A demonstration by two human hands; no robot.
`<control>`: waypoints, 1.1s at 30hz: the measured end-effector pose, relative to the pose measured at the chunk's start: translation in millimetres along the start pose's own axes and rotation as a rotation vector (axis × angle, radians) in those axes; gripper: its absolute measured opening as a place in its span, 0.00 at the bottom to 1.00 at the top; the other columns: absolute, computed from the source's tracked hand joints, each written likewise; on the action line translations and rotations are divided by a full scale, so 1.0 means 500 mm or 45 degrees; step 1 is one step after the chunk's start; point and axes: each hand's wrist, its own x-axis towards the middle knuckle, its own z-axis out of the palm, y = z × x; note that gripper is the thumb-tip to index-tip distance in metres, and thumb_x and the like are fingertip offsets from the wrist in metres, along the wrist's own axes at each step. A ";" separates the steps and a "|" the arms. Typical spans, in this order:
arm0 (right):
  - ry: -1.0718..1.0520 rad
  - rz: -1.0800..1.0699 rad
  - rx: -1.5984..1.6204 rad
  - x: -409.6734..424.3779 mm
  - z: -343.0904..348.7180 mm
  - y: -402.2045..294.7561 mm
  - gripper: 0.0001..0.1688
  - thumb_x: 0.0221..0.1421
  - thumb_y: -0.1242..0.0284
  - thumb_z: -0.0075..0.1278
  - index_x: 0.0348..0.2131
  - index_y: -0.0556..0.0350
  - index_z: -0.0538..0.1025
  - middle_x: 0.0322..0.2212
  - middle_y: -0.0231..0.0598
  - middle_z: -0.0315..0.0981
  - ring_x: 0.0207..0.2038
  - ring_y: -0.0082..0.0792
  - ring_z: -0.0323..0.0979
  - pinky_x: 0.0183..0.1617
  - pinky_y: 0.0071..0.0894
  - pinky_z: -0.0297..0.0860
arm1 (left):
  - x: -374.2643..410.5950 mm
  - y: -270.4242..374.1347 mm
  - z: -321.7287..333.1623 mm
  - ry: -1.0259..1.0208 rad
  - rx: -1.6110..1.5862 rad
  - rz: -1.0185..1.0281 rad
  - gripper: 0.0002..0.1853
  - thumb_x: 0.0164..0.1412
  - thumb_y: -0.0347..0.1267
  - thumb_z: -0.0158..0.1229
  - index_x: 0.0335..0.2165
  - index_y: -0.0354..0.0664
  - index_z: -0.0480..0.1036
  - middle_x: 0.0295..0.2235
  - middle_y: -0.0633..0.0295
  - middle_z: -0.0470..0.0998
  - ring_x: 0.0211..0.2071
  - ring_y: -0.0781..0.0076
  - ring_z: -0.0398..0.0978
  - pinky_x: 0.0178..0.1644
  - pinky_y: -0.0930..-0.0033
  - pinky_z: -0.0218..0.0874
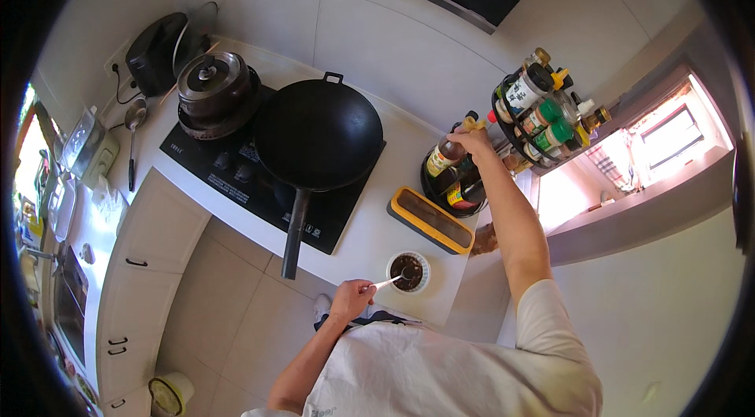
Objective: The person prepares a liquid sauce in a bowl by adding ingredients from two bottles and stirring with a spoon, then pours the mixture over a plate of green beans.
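With my left hand (353, 301) I grip the handle of a white spoon (386, 283). The spoon's bowl end dips into dark sauce with small pieces in it, held in a white fluted ramekin (427, 271) near the counter's front edge. My right arm reaches out to the black rotating rack, where my right hand (472, 141) grasps the neck of a sauce bottle (446, 156) with a yellowish cap. That bottle stands in or just over the rack's lower tier (426, 184), among other bottles; its base is hidden.
A black wok (321, 131) sits on the induction cooktop (348, 222), its handle jutting over the front edge. Behind it is a lidded pot (213, 86). A yellow-rimmed box (433, 219) lies beside the ramekin. Several spice jars (540, 122) fill the upper tier. A ladle (133, 128) rests left.
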 end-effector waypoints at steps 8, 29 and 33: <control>0.784 -0.440 -0.510 -0.058 0.010 -0.040 0.25 0.43 0.65 0.62 0.36 0.59 0.69 0.30 0.46 0.76 0.36 0.48 0.76 0.40 0.44 0.70 | -0.001 0.016 -0.002 -0.003 0.024 0.017 0.14 0.58 0.36 0.57 0.37 0.35 0.78 0.20 0.59 0.79 0.22 0.75 0.77 0.27 0.73 0.65; 0.703 -0.846 -1.196 -0.162 -0.018 -0.141 0.31 0.51 0.67 0.56 0.51 0.61 0.64 0.43 0.54 0.66 0.48 0.54 0.68 0.51 0.43 0.68 | 0.025 -0.016 0.020 0.130 0.001 0.162 0.10 0.53 0.29 0.59 0.35 0.35 0.76 0.21 0.57 0.77 0.21 0.71 0.74 0.27 0.69 0.64; 0.301 -1.342 -1.058 -0.332 0.038 -0.182 0.19 0.47 0.73 0.53 0.40 0.57 0.69 0.32 0.44 0.68 0.37 0.48 0.71 0.40 0.45 0.71 | -0.009 0.045 0.000 0.199 0.171 0.251 0.09 0.52 0.26 0.59 0.34 0.35 0.75 0.20 0.55 0.76 0.21 0.68 0.73 0.28 0.67 0.65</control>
